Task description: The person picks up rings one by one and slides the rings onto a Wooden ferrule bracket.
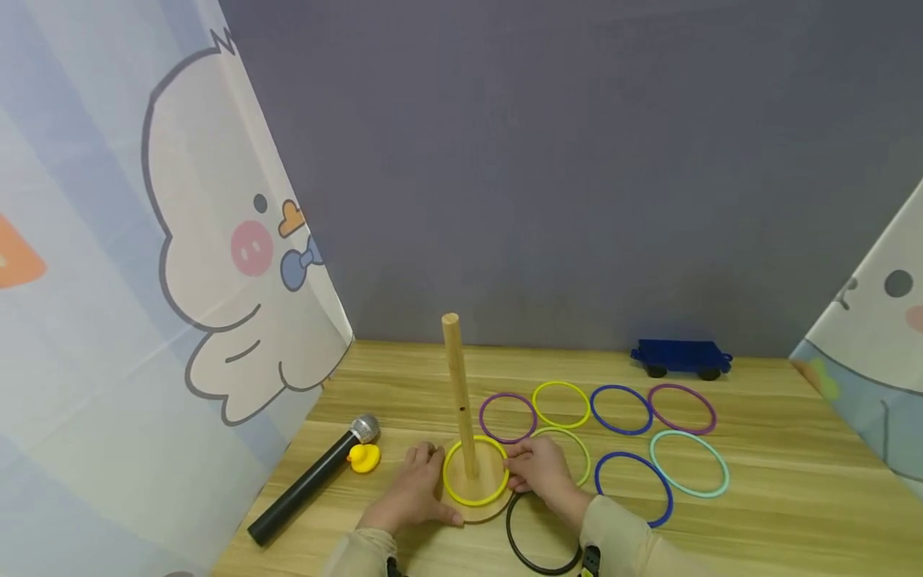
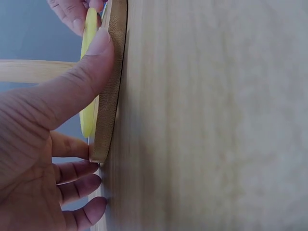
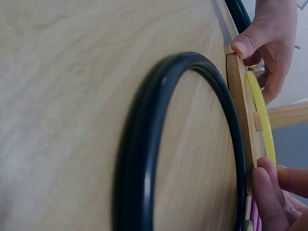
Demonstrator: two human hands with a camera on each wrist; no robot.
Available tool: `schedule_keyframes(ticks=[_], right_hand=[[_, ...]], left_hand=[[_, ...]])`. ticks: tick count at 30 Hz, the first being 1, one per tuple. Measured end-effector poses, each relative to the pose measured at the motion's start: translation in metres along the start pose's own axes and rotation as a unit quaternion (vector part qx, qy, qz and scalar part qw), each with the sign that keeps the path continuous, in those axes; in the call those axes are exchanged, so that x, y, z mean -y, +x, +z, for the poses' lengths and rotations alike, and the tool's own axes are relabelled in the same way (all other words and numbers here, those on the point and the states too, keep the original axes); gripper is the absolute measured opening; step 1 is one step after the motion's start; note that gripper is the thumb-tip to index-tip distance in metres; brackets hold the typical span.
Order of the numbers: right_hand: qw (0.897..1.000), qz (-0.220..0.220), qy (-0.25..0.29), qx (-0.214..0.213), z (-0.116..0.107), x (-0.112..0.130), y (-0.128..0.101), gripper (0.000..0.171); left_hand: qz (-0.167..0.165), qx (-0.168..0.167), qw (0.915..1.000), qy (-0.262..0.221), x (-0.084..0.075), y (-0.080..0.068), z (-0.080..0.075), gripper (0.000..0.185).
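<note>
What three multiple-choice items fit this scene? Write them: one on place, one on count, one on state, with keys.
1. Where does the rubber duck lie?
A. beside the microphone
B. on the toy wagon
C. on the peg

2. How many rings circle the peg?
A. none
B. one
C. three

3. The left hand:
A. lifts a ring
B. rests against the round base
C. grips the microphone

A: the duck touches the microphone head. B: only the yellow ring. C is wrong; B: thumb and fingers lie on the base's edge.
</note>
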State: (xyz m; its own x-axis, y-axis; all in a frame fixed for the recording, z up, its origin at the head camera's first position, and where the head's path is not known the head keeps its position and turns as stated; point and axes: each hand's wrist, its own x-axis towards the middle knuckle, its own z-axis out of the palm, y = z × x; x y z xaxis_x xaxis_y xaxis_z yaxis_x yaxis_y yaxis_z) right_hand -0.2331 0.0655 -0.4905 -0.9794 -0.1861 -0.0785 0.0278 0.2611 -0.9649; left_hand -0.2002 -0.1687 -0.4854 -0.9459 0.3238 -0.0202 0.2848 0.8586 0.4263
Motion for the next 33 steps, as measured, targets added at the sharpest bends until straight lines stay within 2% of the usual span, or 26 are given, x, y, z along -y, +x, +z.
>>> schedule_keyframes(ticks=[6,12,25,33], right_hand=[[0.999,-0.011,-0.038,-0.01,0.0,-0.001,-0.002,0.007],[0.999,-0.024,-0.04,-0.016,-0.011,0.001,-0.007,0.008],[0.999,-0.033,0.004,0.006,-0.062,0.01,-0.037,0.02],[0.999,-0.033,-0.003,0.014,-0.093,0.007,-0.057,0.023]], left_hand=[[0.002,0.003,1.0,0.001,-0.001,0.001,0.0,0.117],[0.012,0.002,0.9999,-0.004,0.001,0.001,0.001,0.117],[0.01,0.009,0.9998,-0.014,0.005,0.0,-0.001,0.116],[0.014,0.012,0.9997,-0.014,0.003,0.0,-0.003,0.116]])
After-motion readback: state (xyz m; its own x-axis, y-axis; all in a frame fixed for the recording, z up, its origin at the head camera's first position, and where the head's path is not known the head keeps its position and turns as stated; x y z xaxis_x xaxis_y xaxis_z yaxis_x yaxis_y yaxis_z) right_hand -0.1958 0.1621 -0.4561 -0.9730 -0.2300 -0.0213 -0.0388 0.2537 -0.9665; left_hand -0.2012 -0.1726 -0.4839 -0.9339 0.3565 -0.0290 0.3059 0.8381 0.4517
